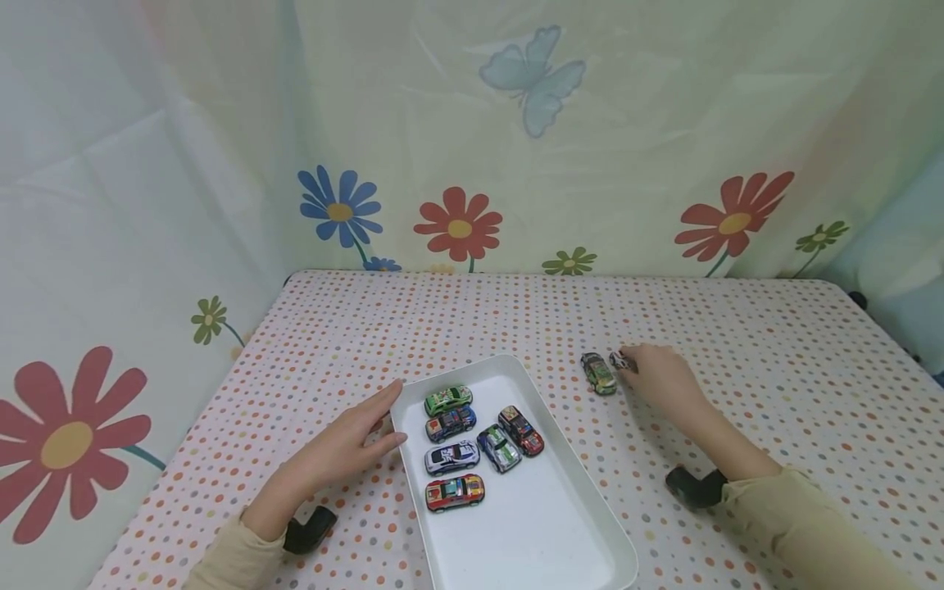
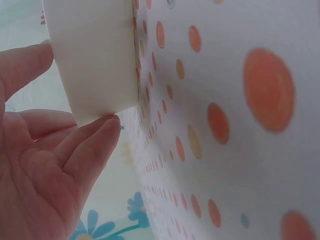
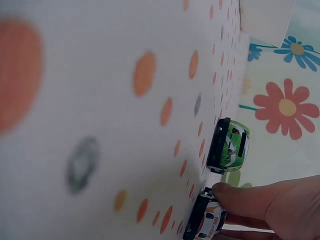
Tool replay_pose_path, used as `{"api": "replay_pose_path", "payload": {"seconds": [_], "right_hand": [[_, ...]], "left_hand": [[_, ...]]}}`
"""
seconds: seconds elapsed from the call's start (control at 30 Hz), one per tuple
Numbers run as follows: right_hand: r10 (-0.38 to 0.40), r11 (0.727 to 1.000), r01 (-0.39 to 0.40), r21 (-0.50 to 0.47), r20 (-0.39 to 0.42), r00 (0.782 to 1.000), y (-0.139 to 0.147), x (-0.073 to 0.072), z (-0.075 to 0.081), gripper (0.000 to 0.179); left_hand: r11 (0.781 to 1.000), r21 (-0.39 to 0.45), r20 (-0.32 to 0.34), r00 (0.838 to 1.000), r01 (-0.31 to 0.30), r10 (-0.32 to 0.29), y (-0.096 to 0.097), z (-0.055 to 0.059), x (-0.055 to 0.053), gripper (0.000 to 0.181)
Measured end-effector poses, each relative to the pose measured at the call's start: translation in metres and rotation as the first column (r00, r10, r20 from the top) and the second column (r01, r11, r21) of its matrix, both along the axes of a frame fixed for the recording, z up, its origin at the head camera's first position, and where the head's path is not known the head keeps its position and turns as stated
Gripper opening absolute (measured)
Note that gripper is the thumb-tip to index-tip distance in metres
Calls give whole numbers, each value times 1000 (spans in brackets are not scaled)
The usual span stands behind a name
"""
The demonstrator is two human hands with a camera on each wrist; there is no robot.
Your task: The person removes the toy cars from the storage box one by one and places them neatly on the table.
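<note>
A white tray (image 1: 546,524) lies on the table with several toy cars in its left and middle part, among them a red and yellow toy car (image 1: 455,492). My left hand (image 1: 342,447) touches the tray's far left corner with fingers fairly straight; in the left wrist view the fingertips (image 2: 112,125) rest against the tray wall (image 2: 92,55). To the right of the tray, my right hand (image 1: 664,381) pinches a white toy car (image 3: 209,220) at the tabletop. Just left of it a green toy car (image 1: 598,374) stands on the cloth, apart from the hand.
A dotted cloth (image 1: 369,319) covers the table. Behind it hangs a flowered curtain (image 1: 627,164), which also runs along the left side. Black wrist devices (image 1: 695,487) sit under both forearms.
</note>
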State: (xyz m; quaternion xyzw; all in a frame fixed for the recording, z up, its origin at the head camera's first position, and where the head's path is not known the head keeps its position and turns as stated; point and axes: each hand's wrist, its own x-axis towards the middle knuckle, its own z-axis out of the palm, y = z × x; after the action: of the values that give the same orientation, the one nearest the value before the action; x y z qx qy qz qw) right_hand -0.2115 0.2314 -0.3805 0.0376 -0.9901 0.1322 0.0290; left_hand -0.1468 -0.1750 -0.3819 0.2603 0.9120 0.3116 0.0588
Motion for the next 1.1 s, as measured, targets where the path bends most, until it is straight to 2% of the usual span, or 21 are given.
{"api": "replay_pose_path", "payload": {"seconds": [0.3,0.5,0.6,0.93,1.1], "right_hand": [[19,997,-17,81,-23,1000,14,-12,-24,32],[23,999,-22,44,-4,1000,1,-2,0,28],[24,999,-24,33,12,1000,-4,-1,6,28],[15,1000,-16,16,61,998,-2,-4,7,28],[75,997,-75,-13,15,997,-2,1,12,36]], "left_hand": [[1000,5,-4,1000,4,-4,0,1,1,69],[1000,4,-6,1000,-3,3,0,1,1,69],[1000,9,-11,1000,1,-1,0,1,2,68],[1000,21,-4,1000,12,-12,1,0,2,66],[1000,14,0,1000,11,-11,1,0,1,67]]}}
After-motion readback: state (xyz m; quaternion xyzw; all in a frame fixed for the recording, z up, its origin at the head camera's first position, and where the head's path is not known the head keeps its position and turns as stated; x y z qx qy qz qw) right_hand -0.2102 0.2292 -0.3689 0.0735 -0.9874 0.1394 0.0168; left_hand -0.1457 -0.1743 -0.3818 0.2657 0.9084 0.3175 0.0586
